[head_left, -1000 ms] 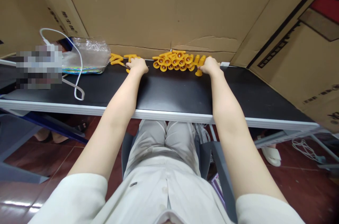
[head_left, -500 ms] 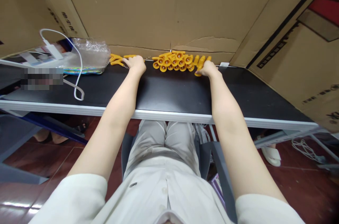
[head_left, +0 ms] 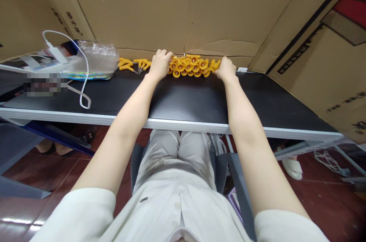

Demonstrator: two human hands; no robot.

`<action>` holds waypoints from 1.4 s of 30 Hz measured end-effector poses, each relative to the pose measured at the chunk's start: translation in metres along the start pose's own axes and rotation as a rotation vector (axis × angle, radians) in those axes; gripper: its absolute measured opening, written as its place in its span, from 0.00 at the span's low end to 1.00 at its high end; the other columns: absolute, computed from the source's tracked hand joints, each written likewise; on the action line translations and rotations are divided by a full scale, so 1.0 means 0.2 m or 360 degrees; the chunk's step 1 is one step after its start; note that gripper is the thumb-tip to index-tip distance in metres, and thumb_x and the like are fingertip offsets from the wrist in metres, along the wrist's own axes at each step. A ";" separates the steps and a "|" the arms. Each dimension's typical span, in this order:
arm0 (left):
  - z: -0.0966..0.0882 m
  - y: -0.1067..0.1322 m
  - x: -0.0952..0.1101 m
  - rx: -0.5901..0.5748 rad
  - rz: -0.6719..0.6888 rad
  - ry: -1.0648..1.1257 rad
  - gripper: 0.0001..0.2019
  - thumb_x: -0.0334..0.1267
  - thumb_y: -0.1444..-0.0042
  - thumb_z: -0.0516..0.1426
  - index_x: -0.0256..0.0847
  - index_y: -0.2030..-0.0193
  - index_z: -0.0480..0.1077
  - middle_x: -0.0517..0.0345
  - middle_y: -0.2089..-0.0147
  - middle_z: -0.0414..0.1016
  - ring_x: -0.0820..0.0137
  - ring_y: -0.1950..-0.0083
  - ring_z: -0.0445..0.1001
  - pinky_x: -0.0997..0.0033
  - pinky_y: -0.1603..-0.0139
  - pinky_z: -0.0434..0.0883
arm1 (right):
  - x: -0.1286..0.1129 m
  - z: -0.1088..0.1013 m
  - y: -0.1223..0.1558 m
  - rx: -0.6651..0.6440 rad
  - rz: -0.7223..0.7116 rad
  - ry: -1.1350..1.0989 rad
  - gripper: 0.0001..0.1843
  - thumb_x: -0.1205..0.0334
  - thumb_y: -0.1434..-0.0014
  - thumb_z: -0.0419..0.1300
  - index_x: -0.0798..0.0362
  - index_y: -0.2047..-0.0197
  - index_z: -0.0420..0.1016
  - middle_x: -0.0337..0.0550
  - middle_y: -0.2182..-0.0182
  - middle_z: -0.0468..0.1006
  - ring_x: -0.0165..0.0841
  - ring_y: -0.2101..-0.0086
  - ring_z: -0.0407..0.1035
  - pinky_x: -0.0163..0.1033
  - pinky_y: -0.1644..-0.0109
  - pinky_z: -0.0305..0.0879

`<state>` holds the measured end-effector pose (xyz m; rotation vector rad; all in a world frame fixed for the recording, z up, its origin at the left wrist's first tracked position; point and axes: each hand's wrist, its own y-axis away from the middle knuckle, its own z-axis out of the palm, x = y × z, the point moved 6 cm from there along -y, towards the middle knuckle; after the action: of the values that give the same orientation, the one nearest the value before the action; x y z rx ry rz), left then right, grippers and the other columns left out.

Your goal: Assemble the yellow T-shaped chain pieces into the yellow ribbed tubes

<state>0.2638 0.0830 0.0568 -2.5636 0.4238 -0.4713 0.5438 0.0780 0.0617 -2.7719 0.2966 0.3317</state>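
Observation:
Yellow flared pieces like small horns (head_left: pixel 188 68) lie on their sides in a stacked pile against the cardboard, wide hollow ends towards me. My left hand (head_left: pixel 160 64) is closed at the pile's left end, its bent fingers reaching over the pieces there; the fingertips are partly hidden. At the right end, my right hand (head_left: pixel 227 70) is closed round several more of these pieces, mostly covered by the fingers. Left of my left hand lie yellow branched pieces (head_left: pixel 142 63) with thin metal chains (head_left: pixel 139 70).
A clear plastic bag (head_left: pixel 98 58) and a white charger with its cable (head_left: pixel 58 55) lie on the table's left side. Cardboard walls (head_left: pixel 183 9) close off the back and both sides of the black tabletop (head_left: pixel 188 100). A pale metal edge (head_left: pixel 188 123) runs along its front.
My left hand has moved right, from the branched pieces to the pile's left end, uncovering the chains. My right hand has turned slightly and covers more of the right-end pieces.

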 end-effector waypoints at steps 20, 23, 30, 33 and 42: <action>0.06 -0.01 0.06 -0.0046 0.0307 0.0102 0.19 0.29 0.30 0.51 0.41 0.38 0.77 0.39 0.37 0.79 0.46 0.29 0.70 0.40 0.26 0.67 | -0.27 0.06 0.04 -0.0011 -0.0744 -0.0150 0.21 0.65 0.34 0.58 0.50 0.38 0.73 0.61 0.35 0.74 0.59 0.35 0.68 0.69 0.29 0.62; 0.07 -0.02 0.05 -0.0052 0.0298 0.0092 0.19 0.30 0.30 0.51 0.41 0.39 0.77 0.39 0.37 0.79 0.46 0.29 0.70 0.40 0.27 0.67 | -0.28 0.06 0.03 -0.0003 -0.0786 -0.0171 0.22 0.63 0.34 0.59 0.49 0.38 0.73 0.60 0.36 0.76 0.59 0.35 0.69 0.69 0.30 0.63; 0.06 -0.01 0.08 -0.0065 0.0347 0.0172 0.17 0.35 0.28 0.52 0.43 0.38 0.76 0.41 0.37 0.79 0.48 0.29 0.71 0.42 0.26 0.67 | -0.33 0.08 0.04 0.0037 -0.0973 -0.0215 0.18 0.57 0.32 0.61 0.49 0.40 0.76 0.58 0.40 0.78 0.58 0.38 0.71 0.64 0.32 0.67; 0.06 -0.01 0.09 -0.0092 0.0293 0.0178 0.18 0.37 0.29 0.55 0.44 0.36 0.76 0.43 0.34 0.77 0.48 0.27 0.69 0.42 0.23 0.65 | -0.36 0.09 0.06 0.0047 -0.1046 -0.0221 0.18 0.58 0.32 0.62 0.50 0.41 0.77 0.58 0.41 0.79 0.57 0.39 0.72 0.63 0.33 0.68; 0.07 0.00 0.02 -0.0030 -0.0058 0.0128 0.21 0.33 0.30 0.56 0.39 0.33 0.73 0.36 0.31 0.73 0.45 0.28 0.73 0.47 0.26 0.68 | -0.40 0.07 0.10 0.0028 -0.1039 -0.0262 0.19 0.57 0.33 0.62 0.51 0.40 0.78 0.58 0.41 0.80 0.56 0.40 0.73 0.61 0.32 0.68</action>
<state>0.2734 0.0875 0.0464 -2.5807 0.4125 -0.5877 0.4611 0.0782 0.0642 -2.6163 -0.6276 0.3740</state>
